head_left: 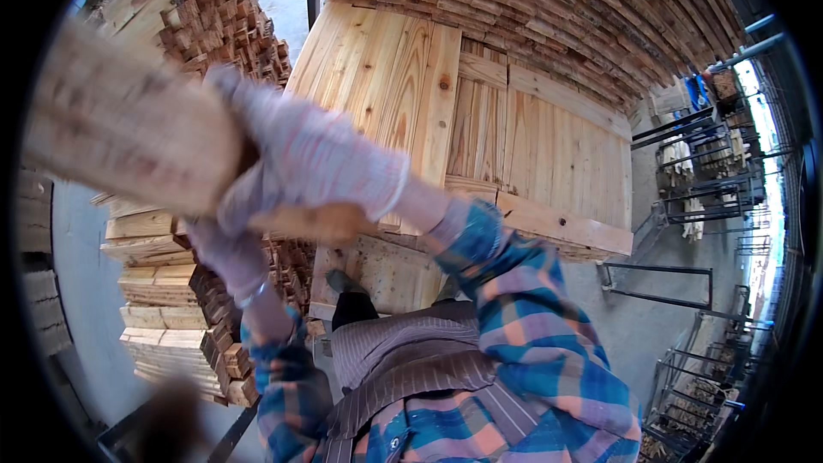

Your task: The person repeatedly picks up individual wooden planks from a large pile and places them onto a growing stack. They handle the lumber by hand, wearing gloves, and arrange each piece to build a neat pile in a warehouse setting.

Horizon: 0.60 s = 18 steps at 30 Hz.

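Blurred by motion, a thick load of wooden planks (129,133) is raised at the upper left, tilted; how many pieces it holds I cannot tell. My right hand (321,154), in a pale glove with reddish stripes, is closed around its near end. Below that, my left hand (230,259), also gloved, grips the underside, its fingers partly hidden by the wood. Beyond my hands lies a wide pile topped with light boards (386,77) side by side, and to its right more boards (566,154) form a slightly different layer.
A tall stack of boards (514,0) rises behind the pile. More stacked planks stand at the upper left (223,17) and lower left (163,300). I stand on a wooden platform (390,270). Black metal frames (660,285) stand on the concrete floor at right.
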{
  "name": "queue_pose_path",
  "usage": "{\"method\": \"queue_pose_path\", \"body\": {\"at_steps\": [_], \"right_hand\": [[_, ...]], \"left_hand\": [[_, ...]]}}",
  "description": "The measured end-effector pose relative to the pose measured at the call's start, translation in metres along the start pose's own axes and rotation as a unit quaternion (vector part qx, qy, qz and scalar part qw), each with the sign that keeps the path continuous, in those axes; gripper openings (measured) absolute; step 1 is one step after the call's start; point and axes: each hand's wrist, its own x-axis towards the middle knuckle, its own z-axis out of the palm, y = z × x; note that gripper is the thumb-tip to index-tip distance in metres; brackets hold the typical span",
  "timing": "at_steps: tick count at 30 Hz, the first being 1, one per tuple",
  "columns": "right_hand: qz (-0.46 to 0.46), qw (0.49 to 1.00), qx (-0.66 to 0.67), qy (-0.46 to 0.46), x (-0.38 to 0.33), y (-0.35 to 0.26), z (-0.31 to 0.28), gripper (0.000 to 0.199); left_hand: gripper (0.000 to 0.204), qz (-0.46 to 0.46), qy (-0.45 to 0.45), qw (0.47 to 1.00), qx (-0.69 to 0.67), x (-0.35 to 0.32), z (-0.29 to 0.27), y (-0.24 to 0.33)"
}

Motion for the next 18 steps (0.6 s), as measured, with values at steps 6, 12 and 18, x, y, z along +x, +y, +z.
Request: {"method": "queue_pose_path", "body": {"at_steps": [6,12,18], "right_hand": [[0.093,0.973,-0.195,0.076,-0.057,0.072,-0.069,0.135],[0.221,0.96,-0.1,0.14,-0.08,0.07,-0.091,0.138],[0.099,0.931,0.181,0.301,-0.155,0.047,-0.151,0.121]], "left_hand": [[0.05,0.02,-0.069,0.995,0.075,0.01,0.127,0.001],[0.046,-0.024,-0.189,0.977,-0.098,0.03,0.157,0.006],[0.025,-0.108,-0.309,0.944,-0.045,-0.027,0.234,0.095]]}}
